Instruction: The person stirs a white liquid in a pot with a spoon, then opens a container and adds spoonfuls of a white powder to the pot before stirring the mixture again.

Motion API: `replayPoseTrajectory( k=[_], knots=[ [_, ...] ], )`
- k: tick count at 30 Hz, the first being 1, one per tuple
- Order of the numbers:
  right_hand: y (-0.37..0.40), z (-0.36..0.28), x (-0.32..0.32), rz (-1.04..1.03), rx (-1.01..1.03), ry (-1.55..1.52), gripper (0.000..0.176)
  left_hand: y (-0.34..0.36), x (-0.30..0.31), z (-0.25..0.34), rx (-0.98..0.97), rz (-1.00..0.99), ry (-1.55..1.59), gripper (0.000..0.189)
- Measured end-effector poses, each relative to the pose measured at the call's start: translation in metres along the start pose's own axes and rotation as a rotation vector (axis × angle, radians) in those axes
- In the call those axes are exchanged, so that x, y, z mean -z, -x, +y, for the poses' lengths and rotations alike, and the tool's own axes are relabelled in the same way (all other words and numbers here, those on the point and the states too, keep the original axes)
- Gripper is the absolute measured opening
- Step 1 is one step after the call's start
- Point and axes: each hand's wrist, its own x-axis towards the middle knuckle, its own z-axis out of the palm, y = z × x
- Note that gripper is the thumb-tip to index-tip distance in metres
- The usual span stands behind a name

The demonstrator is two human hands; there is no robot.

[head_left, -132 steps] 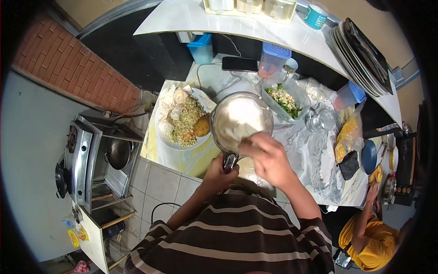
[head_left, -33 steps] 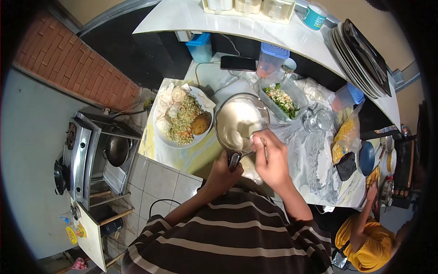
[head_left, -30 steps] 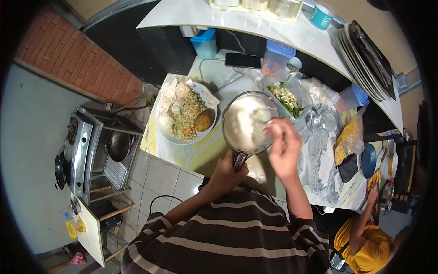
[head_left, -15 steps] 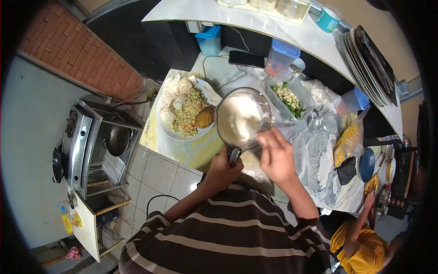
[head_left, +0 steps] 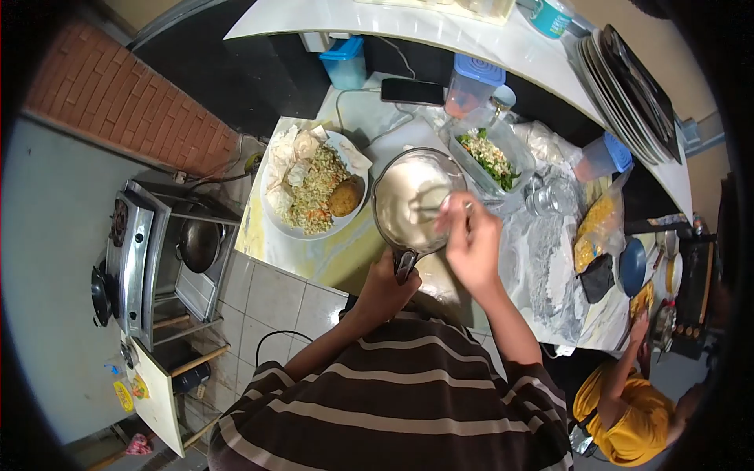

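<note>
My left hand (head_left: 393,282) is wrapped round the short dark handle of a pan (head_left: 379,228), at the front edge of the counter. Inside the pan lies a creamy white batter (head_left: 404,208), smooth and liquid. My right hand (head_left: 476,239) is closed over the pan's right side, fingers pinched on a thin spoon-like utensil (head_left: 430,209) that dips into the batter; blur hides its exact shape. Left of the pan sits a white plate (head_left: 297,233) with a chopped vegetable mix (head_left: 316,192), a brown round ball (head_left: 345,198) and pale crumpled wrappers (head_left: 292,161).
Behind the pan stands a clear container (head_left: 510,184) of chopped greens. A phone (head_left: 412,92) and lidded tubs (head_left: 475,82) line the back, beneath a white shelf (head_left: 314,17). Flour (head_left: 542,275) dusts the right counter. A co-worker in yellow (head_left: 628,416) is at right; a stove (head_left: 133,251) at left.
My right hand has shifted slightly up over the pan, moving the utensil through the batter. My left hand keeps its hold on the handle. The view has shifted slightly.
</note>
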Motion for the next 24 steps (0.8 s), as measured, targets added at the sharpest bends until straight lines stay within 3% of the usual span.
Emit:
replayPoseTrajectory(
  k=[2,3,6,8,12,15,20,24],
  knots=[
    [-0.008,0.006,-0.003,0.242,0.014,-0.071,0.011,0.002,0.002,-0.002,-0.013,-0.019,-0.015,0.028],
    [-0.007,0.001,0.001,0.287,0.087,0.068,0.010,0.002,0.004,-0.003,-0.032,-0.023,-0.016,0.027],
    [0.014,-0.003,0.011,0.184,0.188,0.321,0.009,-0.005,0.004,-0.014,-0.067,-0.011,0.007,0.025],
    [0.022,-0.005,0.009,0.107,0.123,0.254,0.011,-0.007,0.003,-0.011,-0.004,-0.024,0.033,0.025],
    [0.006,-0.007,0.028,0.025,0.218,0.074,0.017,-0.011,0.000,-0.018,0.046,0.016,0.057,0.024],
    [-0.021,0.002,0.044,-0.050,0.410,0.166,0.016,-0.009,0.004,-0.017,-0.008,0.016,0.026,0.024],
    [-0.016,0.001,0.039,0.006,0.387,0.256,0.008,-0.011,0.008,-0.012,-0.092,0.070,-0.046,0.025],
    [0.023,0.007,0.010,0.170,0.267,0.239,0.005,-0.014,-0.001,-0.018,-0.150,0.179,-0.131,0.025]
  ],
)
